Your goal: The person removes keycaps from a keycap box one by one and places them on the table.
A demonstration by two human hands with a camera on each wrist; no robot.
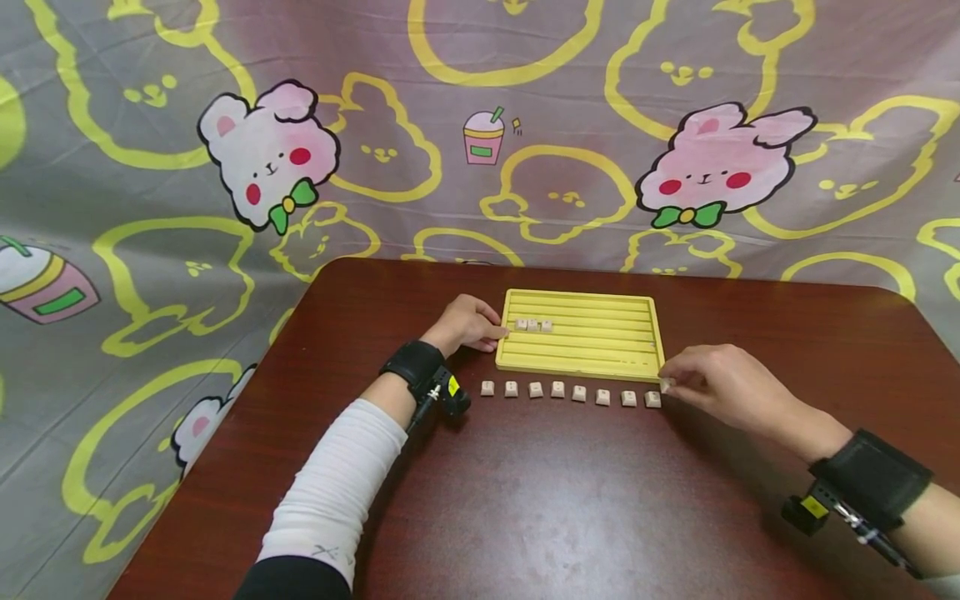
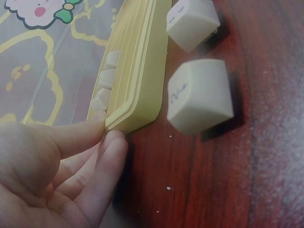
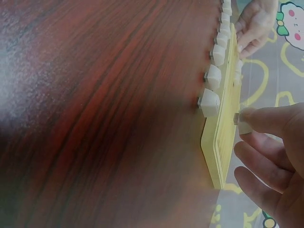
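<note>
A yellow ridged tray point(image 1: 585, 367) lies on the table, with three white keycaps point(image 1: 532, 325) standing in one of its grooves near the left end. My left hand point(image 1: 471, 323) pinches the tray's left edge between thumb and fingers. In my right hand point(image 1: 723, 379), thumb and fingertip pinch a single keycap point(image 3: 245, 120) close by the tray's front right corner. Several more keycaps point(image 1: 557, 389) stand in a row on the table along the tray's front side. Dark marks show on the tops of the nearer ones point(image 2: 199, 97) in the left wrist view.
The dark red wooden table point(image 1: 525, 500) stretches out in front of the keycap row. Behind and to the left of it hangs a cloth point(image 1: 420, 183) printed with cartoon animals. Each wrist wears a black strap point(image 1: 873, 479) with a small camera.
</note>
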